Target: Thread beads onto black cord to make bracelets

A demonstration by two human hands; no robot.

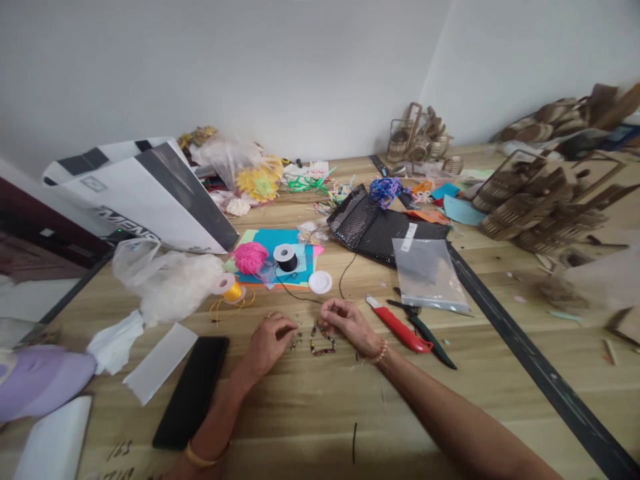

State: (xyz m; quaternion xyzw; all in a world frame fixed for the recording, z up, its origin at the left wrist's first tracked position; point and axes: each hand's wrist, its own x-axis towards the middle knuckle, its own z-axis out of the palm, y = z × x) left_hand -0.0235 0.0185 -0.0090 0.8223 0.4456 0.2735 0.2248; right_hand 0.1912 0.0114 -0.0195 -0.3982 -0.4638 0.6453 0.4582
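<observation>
Thumb and fingers of my left hand (270, 341) are pinched together beside a few small loose beads (294, 345) on the wooden table; what sits between the fingertips is too small to make out. My right hand (350, 323) pinches the upper part of a beaded string (323, 352), whose multicoloured beads lie in a bent loop on the wood. A thin black cord (300, 295) runs from a black thread spool (286, 259) towards my right fingertips.
Right of my right hand lie a red utility knife (400, 328) and green-handled pliers (434, 343). A black phone (193, 393) lies left of my left arm. Behind are yellow thread (231, 290), pink yarn (251, 258), a white disc (320, 282) and a clear zip bag (433, 277).
</observation>
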